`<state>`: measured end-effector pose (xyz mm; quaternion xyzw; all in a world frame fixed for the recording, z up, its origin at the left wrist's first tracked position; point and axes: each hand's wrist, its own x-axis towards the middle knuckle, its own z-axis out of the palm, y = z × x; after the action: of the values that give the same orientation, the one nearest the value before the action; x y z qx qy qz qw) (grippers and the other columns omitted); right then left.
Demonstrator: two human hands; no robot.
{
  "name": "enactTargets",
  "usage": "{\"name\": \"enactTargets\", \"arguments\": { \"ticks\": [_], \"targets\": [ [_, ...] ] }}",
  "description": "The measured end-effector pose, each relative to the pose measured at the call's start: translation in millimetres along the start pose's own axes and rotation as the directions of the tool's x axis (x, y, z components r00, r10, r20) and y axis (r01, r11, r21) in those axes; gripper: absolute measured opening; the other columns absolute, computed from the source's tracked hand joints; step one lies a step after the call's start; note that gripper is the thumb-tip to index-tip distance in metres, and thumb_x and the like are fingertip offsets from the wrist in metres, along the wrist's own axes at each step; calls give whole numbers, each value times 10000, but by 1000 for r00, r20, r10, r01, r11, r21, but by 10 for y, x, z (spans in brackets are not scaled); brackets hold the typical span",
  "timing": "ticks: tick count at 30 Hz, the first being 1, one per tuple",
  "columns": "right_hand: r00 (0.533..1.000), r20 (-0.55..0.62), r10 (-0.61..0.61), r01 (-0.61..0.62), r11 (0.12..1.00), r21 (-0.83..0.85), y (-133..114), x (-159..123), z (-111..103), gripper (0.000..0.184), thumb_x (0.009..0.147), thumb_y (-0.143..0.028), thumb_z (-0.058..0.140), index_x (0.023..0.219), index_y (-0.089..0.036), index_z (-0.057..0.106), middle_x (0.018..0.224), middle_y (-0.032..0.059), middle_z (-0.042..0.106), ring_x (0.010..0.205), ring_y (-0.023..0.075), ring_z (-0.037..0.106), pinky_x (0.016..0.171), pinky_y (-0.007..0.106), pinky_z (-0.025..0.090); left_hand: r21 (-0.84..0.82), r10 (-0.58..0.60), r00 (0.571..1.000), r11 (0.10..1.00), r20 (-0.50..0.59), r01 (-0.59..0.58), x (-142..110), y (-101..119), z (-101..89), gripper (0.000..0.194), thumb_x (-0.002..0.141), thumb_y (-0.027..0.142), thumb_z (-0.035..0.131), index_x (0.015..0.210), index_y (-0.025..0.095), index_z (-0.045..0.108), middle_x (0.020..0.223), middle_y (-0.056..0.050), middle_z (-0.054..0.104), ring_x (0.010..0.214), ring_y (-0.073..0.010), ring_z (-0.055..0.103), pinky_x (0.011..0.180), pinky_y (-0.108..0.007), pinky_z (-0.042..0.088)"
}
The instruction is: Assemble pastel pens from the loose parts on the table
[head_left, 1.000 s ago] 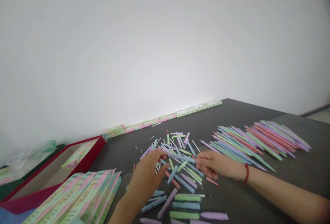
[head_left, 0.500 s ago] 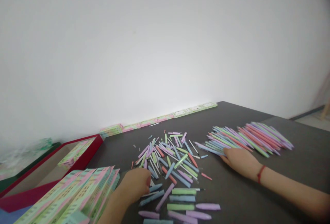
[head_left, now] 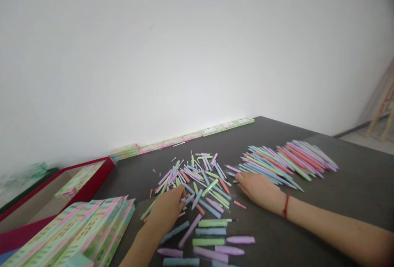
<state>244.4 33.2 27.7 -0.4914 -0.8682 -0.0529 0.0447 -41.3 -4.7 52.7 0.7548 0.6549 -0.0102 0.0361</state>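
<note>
My left hand (head_left: 168, 208) is over the near left of a loose heap of pastel pen parts (head_left: 209, 181). Its fingers are curled together, and a short blue pointed pen part (head_left: 188, 199) sticks out at the fingertips. A long green part (head_left: 149, 211) shows on the other side of this hand; whether it is held or lies on the table is unclear. My right hand (head_left: 257, 189), a red cord at its wrist, stretches its fingers toward the heap's right edge, by a small blue part (head_left: 235, 181). Beyond it lies a row of long pastel pens (head_left: 295, 158).
Short green, blue and purple barrels (head_left: 211, 241) lie nearest me. Printed pastel boxes (head_left: 89, 230) are stacked at the left, beside a red-rimmed box (head_left: 103, 172) with similar packs inside. A line of flat packs (head_left: 184, 138) runs along the wall.
My right hand has left the pens and moved left to the heap's edge. My left hand has lifted a blue pointed part. The view has shifted slightly right.
</note>
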Motion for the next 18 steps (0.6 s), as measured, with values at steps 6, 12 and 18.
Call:
{"name": "enactTargets", "arguments": {
  "ticks": [6,12,18],
  "targets": [
    [932,-51,-358,349,854,387,-455,-165,-1,75,851,-245,523,882,-204,577,869,-3,643,784,138,599,674,218,395,-79,33,999,996,14,-32,-72,9,-140,123,784,234,443,697,230,530,700,8,652,659,-165,586,559,-250,311],
    [912,52,-407,381,887,259,-811,-70,14,151,799,-292,557,856,-157,594,880,59,646,783,198,606,649,272,428,-127,68,996,990,51,-61,-84,3,-98,86,726,216,483,676,229,551,658,16,638,638,-165,570,539,-247,284],
    [914,82,-399,384,911,149,-896,40,58,174,778,-234,536,890,-116,597,869,111,637,765,227,602,618,301,442,-181,91,994,980,65,-78,-117,7,-77,100,709,192,481,688,232,570,676,24,645,636,-152,566,536,-240,288]
  ]
}}
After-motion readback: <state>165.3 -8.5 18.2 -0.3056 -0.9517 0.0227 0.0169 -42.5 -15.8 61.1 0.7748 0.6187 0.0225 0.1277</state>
